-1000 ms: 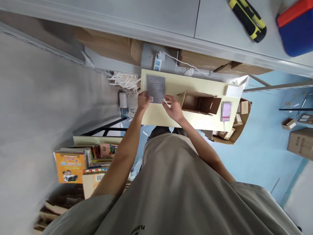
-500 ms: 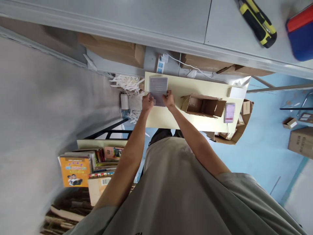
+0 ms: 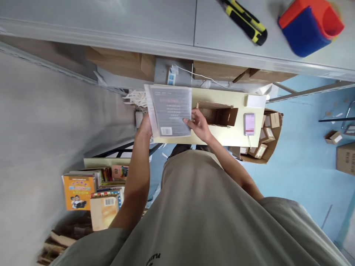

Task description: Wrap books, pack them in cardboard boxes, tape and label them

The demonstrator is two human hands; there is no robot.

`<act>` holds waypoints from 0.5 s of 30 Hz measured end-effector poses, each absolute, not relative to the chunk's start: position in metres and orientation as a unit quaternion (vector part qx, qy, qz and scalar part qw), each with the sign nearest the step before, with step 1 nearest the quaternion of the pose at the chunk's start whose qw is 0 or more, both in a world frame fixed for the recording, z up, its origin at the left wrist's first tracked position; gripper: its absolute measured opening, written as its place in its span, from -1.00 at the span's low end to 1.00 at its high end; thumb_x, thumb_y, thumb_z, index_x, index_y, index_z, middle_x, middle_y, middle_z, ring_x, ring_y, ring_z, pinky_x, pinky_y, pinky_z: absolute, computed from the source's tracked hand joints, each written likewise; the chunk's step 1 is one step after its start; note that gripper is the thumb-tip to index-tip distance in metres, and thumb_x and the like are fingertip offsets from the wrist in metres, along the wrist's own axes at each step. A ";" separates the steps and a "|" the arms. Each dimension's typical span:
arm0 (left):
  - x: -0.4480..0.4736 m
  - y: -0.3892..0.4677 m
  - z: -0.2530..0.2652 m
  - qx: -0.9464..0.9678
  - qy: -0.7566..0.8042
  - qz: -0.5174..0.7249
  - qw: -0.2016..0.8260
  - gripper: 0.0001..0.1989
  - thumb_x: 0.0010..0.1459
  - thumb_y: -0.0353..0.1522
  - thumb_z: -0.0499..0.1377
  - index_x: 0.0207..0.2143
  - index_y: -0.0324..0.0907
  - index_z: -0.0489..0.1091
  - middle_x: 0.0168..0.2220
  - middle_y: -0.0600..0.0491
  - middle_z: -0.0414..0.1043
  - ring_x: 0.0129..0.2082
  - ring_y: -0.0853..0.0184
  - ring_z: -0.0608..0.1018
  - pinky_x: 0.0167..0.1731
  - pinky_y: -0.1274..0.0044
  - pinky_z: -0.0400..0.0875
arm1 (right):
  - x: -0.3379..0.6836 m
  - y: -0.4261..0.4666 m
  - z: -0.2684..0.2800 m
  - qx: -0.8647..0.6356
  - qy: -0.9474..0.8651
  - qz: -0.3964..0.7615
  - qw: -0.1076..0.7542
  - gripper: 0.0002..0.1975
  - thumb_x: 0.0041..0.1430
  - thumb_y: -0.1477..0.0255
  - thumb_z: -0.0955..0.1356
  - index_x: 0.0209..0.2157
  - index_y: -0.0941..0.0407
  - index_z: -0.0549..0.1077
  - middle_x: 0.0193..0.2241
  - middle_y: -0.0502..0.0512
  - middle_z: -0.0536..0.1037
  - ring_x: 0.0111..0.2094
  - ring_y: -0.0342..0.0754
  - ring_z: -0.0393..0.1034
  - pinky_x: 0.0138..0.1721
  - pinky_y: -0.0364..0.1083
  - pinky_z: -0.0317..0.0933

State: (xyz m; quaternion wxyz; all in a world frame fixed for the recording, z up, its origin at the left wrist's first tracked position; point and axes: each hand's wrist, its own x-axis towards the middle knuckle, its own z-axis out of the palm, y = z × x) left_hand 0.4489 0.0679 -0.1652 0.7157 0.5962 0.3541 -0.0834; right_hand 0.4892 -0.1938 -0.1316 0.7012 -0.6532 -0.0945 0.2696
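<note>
A grey book point(image 3: 173, 109) with a barcode, in what looks like a clear plastic sleeve, is raised above the pale yellow table point(image 3: 183, 140). At its left edge my left hand point(image 3: 145, 127) grips it, the fingers partly hidden behind. My right hand point(image 3: 200, 125) pinches the right edge, thumb on top of the cover. Just right of that hand an open cardboard box point(image 3: 231, 116) rests on the table.
A phone point(image 3: 249, 124) and a white box point(image 3: 255, 101) are at the table's right end. A carton of small boxes point(image 3: 267, 137) stands beyond. Above, a grey shelf point(image 3: 111, 29) holds a yellow-black utility knife point(image 3: 246, 21). Stacked books point(image 3: 80, 192) are lower left.
The book has been lifted off the table toward me, and both hands rose with it. My left hand has moved out to its left edge. The view has shifted to the right.
</note>
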 end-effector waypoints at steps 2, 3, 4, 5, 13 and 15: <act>0.450 0.043 -0.138 0.641 0.297 -0.105 0.700 -0.41 0.55 0.18 0.20 0.13 -0.12 0.63 -0.01 -0.14 0.74 0.22 -0.11 0.74 0.19 0.09 0.75 | 0.486 -0.222 -0.123 -0.649 -0.071 0.252 0.715 -0.33 0.33 -0.33 0.50 0.02 -0.08 0.33 0.02 0.15 0.73 0.11 0.16 0.66 0.16 0.18 0.65; 0.453 0.029 -0.126 0.660 0.261 -0.109 0.696 -0.43 0.54 0.15 0.26 0.18 -0.12 0.63 0.01 -0.12 0.74 0.23 -0.10 0.74 0.21 0.12 0.74 | 0.486 -0.235 -0.121 -0.651 -0.057 0.241 0.718 -0.32 0.33 -0.33 0.50 0.03 -0.08 0.33 0.04 0.16 0.73 0.12 0.16 0.66 0.17 0.20 0.65; 0.457 0.015 -0.113 0.688 0.217 -0.112 0.684 -0.44 0.53 0.13 0.29 0.22 -0.10 0.62 0.03 -0.11 0.74 0.25 -0.09 0.73 0.22 0.15 0.73 | 0.487 -0.246 -0.119 -0.656 -0.045 0.229 0.718 -0.32 0.34 -0.34 0.49 0.04 -0.08 0.34 0.07 0.18 0.73 0.14 0.17 0.66 0.18 0.21 0.65; 0.462 0.001 -0.102 0.716 0.172 -0.112 0.667 -0.44 0.53 0.12 0.31 0.25 -0.09 0.60 0.05 -0.10 0.73 0.26 -0.08 0.72 0.23 0.18 0.72 | 0.488 -0.256 -0.119 -0.662 -0.035 0.217 0.716 -0.31 0.35 -0.35 0.48 0.06 -0.08 0.35 0.10 0.20 0.73 0.17 0.18 0.66 0.19 0.21 0.65; 0.518 -0.061 -0.064 0.868 0.032 -0.034 0.494 -0.54 0.56 -0.01 0.33 0.13 -0.23 0.62 -0.09 -0.01 0.63 0.18 -0.10 0.69 0.17 0.27 0.66 | 0.521 -0.354 -0.135 -0.784 -0.054 0.170 0.594 -0.36 0.43 -0.22 0.45 0.18 0.01 0.55 0.17 0.32 0.74 0.16 0.27 0.72 0.23 0.25 0.65; 0.532 -0.075 -0.062 0.880 0.007 -0.063 0.471 -0.59 0.54 -0.08 0.36 0.11 -0.25 0.65 -0.07 -0.02 0.65 0.18 -0.10 0.69 0.21 0.25 0.63 | 0.526 -0.380 -0.144 -0.837 -0.029 0.161 0.522 -0.45 0.43 -0.08 0.47 0.18 0.05 0.58 0.21 0.36 0.73 0.13 0.30 0.74 0.23 0.29 0.65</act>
